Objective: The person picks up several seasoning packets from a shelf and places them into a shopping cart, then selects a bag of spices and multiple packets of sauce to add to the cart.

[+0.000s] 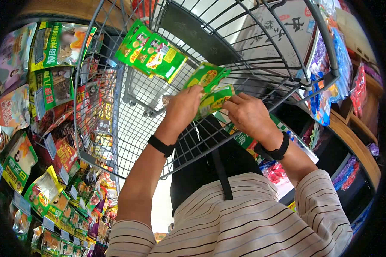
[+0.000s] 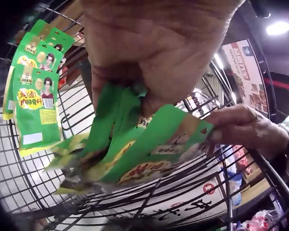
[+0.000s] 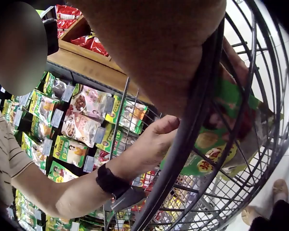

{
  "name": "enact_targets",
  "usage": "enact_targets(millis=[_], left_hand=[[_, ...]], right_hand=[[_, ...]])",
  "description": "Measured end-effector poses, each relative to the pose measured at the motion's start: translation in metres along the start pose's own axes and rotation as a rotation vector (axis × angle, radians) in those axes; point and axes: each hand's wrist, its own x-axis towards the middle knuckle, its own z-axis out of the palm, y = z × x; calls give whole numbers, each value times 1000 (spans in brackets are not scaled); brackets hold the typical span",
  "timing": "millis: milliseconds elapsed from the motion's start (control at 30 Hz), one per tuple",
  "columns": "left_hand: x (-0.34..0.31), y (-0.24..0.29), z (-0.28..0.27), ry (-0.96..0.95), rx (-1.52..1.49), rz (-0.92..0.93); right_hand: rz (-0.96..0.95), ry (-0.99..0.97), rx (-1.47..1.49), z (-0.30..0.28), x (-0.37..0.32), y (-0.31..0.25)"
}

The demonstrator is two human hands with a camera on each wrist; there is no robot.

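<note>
My left hand [image 1: 184,107] grips a bunch of green seasoning packets [image 1: 208,77] by their upper ends, over the near side of a wire shopping cart. With its fingertips, my right hand [image 1: 248,115] pinches the corner of one green packet [image 2: 171,144] of that bunch, which fans out between the two hands. In the left wrist view the bunch's lower ends are blurred. Several matching green packets [image 1: 158,58] lie overlapped at the cart's far side, printed with a figure and yellow-and-red lettering. The cart's dark bar [image 3: 183,139] partly hides the held packets in the right wrist view.
Racks of hanging food packets [image 1: 51,90] line the left side, close to the cart. To the right stand a white box with black characters [image 1: 283,34], colourful bags [image 1: 326,94] and a wooden shelf edge [image 1: 351,141]. Shoes [image 3: 279,190] show on the floor beyond the cart.
</note>
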Motion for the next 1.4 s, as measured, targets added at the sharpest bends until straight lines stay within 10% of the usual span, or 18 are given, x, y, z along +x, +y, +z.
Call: enact_targets(millis=[267, 900, 1400], left_hand=[[-15, 25, -1, -69, 27, 296], [-21, 38, 10, -24, 17, 284], [-49, -1, -56, 185, -134, -187]], right_hand=[[29, 18, -2, 4, -2, 2], [-15, 103, 38, 0, -3, 0], [126, 201, 56, 6, -1, 0]])
